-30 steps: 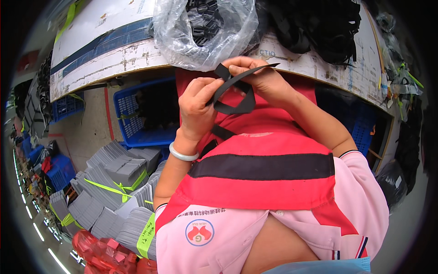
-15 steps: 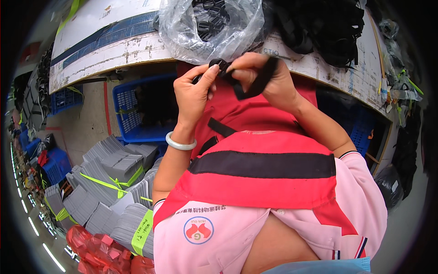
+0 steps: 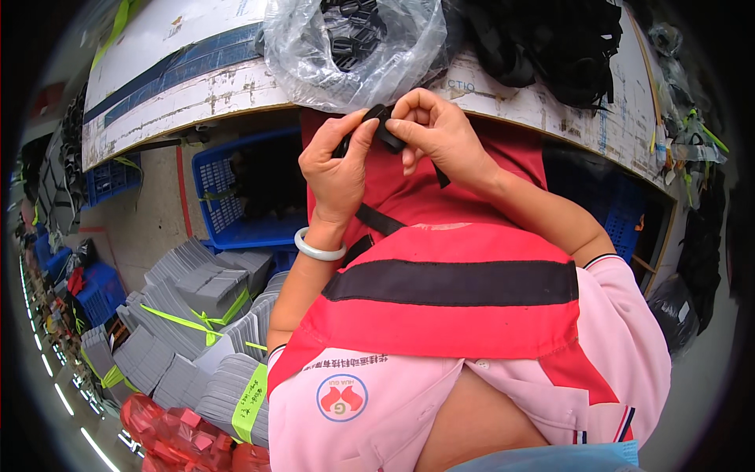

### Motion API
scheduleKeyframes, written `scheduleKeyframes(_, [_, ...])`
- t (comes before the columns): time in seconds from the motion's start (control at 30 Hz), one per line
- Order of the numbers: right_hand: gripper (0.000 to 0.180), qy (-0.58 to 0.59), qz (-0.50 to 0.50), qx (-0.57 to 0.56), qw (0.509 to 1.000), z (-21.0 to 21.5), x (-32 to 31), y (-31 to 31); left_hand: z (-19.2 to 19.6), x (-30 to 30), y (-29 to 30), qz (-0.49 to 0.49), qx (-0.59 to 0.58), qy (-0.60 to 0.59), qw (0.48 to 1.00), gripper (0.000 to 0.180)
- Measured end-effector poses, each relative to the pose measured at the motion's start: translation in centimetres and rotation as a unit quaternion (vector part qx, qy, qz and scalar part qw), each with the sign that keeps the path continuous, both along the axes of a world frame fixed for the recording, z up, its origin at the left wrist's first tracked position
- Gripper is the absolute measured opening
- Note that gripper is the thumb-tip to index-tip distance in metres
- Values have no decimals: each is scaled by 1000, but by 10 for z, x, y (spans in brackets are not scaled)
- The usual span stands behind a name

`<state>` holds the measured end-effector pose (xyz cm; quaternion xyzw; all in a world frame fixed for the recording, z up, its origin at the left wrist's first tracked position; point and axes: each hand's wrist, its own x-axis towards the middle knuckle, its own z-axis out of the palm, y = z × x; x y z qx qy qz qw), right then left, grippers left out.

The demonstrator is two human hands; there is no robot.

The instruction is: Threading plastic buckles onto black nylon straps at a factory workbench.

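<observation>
Head view: left fingers [image 3: 362, 137] and right fingers [image 3: 407, 130] pinch black strap [image 3: 388, 138]; pink shirt [image 3: 401, 395] bears lettering [image 3: 346, 363].

From my end I see a white-topped worktable [image 3: 212, 31] spanning the upper view (its front edge is badly scuffed), with blue tape [image 3: 189, 67] across it. The beige-grey floor [image 3: 157, 212] carries a red line [image 3: 183, 193]; white strip lights [image 3: 98, 448] glow lower left.
</observation>
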<state>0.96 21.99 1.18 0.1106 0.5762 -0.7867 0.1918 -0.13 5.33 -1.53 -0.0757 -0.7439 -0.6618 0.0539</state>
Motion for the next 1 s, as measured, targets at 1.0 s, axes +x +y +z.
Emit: scheduleKeyframes(1.0, [16,197,282,154,926,-5,-3,-36,20,46,-135,-55,147,-250,955,69])
